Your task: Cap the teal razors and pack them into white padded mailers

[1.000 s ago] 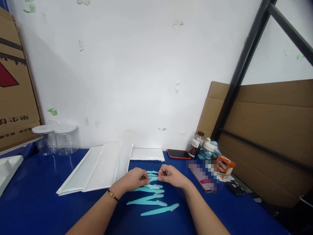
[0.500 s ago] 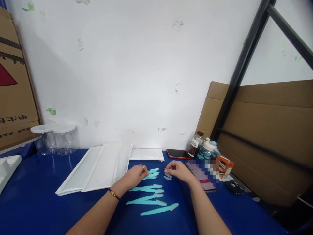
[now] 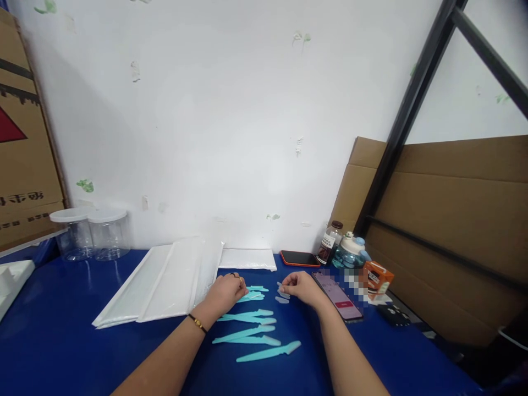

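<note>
My left hand is closed, fingers curled at the handle ends of the far group of turquoise eyebrow razors; it appears to pinch one, though the fingertips are partly hidden. Close to the right, my right hand pinches a small clear blade cap at its fingertips. Just below those fingertips, another translucent cap lies on the blue table. Nearer to me, more razors rest in crossed pairs, blades to the right. A single eyebrow razor lies closest to me.
White plastic mailing bags lie on the left, with a flat white packet by the wall. Lidded clear jars stand far left. At right are two phones, a brown-capped bottle, a teal-and-white bottle and an orange box.
My left hand has shifted slightly up and its fingers have turned further over the far razors. My right hand stays nearly in place over the caps.
</note>
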Motion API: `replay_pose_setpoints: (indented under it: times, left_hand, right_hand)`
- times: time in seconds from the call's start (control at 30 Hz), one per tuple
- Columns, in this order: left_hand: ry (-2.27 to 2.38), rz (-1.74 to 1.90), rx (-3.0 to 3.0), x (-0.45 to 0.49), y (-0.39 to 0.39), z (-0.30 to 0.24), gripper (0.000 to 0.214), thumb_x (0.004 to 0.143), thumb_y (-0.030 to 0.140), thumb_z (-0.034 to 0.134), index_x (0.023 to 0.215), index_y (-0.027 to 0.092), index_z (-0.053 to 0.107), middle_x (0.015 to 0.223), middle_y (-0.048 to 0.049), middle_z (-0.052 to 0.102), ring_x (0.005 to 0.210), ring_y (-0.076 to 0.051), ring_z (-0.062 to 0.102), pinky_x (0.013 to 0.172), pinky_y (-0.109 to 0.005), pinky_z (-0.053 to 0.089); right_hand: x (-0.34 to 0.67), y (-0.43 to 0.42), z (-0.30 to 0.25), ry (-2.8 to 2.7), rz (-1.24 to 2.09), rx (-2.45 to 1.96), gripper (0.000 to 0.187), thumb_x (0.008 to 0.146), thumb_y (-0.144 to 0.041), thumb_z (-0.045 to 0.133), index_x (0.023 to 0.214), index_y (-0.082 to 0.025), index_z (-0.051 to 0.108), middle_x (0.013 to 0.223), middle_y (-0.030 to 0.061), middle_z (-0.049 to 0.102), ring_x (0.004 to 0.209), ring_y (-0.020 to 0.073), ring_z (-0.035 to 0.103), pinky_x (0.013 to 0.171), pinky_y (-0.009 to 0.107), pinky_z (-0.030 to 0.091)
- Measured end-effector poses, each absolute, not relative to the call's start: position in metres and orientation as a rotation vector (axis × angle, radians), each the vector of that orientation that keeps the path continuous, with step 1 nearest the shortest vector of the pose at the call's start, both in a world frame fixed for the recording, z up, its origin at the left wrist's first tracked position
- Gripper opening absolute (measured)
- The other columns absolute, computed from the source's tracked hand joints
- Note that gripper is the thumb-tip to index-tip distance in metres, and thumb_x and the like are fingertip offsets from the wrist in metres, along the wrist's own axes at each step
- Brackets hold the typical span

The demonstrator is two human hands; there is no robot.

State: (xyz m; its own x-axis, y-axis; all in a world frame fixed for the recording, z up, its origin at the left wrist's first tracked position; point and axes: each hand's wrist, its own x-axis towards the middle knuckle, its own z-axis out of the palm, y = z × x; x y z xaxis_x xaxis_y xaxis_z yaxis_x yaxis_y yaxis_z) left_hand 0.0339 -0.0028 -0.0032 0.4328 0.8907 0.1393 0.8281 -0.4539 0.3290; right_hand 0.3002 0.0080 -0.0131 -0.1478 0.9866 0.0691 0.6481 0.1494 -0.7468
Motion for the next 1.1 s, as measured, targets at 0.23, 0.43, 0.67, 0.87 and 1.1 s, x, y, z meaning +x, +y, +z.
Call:
replay_pose_setpoints:
  times: [0.23,0.43,0.67,0.87,1.1]
  left_hand:
    - [1.401,0.583,2.428,0.030,-0.010,-0.002,0.027,0.077,0.044,0.056,0.092,0.022,0.062,0.091,-0.0015,0.061,0.083,-0.016,0.056,0.070,-0.024,0.038]
    - [1.239,0.361,2.482,0.034,-0.017,0.003,0.014,0.074,0.031,0.057,0.076,0.023,0.067,0.078,0.0007,0.066,0.071,-0.014,0.057,0.063,-0.022,0.036]
    - [1.446,0.413,2.474,0.025,-0.009,0.008,0.015,0.076,0.023,0.051,0.071,0.021,0.066,0.078,-0.0009,0.067,0.072,-0.014,0.057,0.066,-0.024,0.036]
    - [1.377,0.478,2.427,0.025,-0.015,0.009,0.024,0.068,0.041,0.063,0.084,0.023,0.065,0.083,0.0005,0.063,0.076,-0.015,0.057,0.064,-0.022,0.037]
    - [1.282,0.263,2.404,0.032,-0.029,0.009,0.016,0.064,0.037,0.066,0.072,0.024,0.068,0.072,0.0018,0.065,0.062,-0.013,0.055,0.052,-0.022,0.032]
  right_hand:
    - [0.261,-0.012,-0.012,-2.269,0.767,-1.319,0.021,0.058,-0.033,0.076,0.069,-0.017,0.069,0.070,-0.0010,0.058,0.060,0.0100,0.048,0.051,0.019,0.034]
    - [0.256,-0.014,-0.011,-2.290,0.786,-1.318,0.009,0.067,-0.025,0.069,0.070,-0.016,0.066,0.073,-0.0008,0.057,0.061,0.0095,0.049,0.052,0.019,0.035]
    - [0.291,-0.002,-0.004,-2.080,0.549,-1.498,0.009,0.066,-0.023,0.069,0.069,-0.016,0.065,0.074,0.0012,0.056,0.064,0.0120,0.050,0.056,0.021,0.038]
    - [0.283,-0.013,0.000,-2.218,0.711,-1.339,0.019,0.064,-0.033,0.073,0.074,-0.017,0.069,0.077,0.0007,0.057,0.065,0.0116,0.050,0.056,0.021,0.038]
    - [0.258,-0.020,-0.007,-2.427,0.865,-1.290,0.020,0.059,-0.034,0.076,0.067,-0.017,0.068,0.067,-0.0015,0.056,0.059,0.0099,0.048,0.050,0.019,0.034]
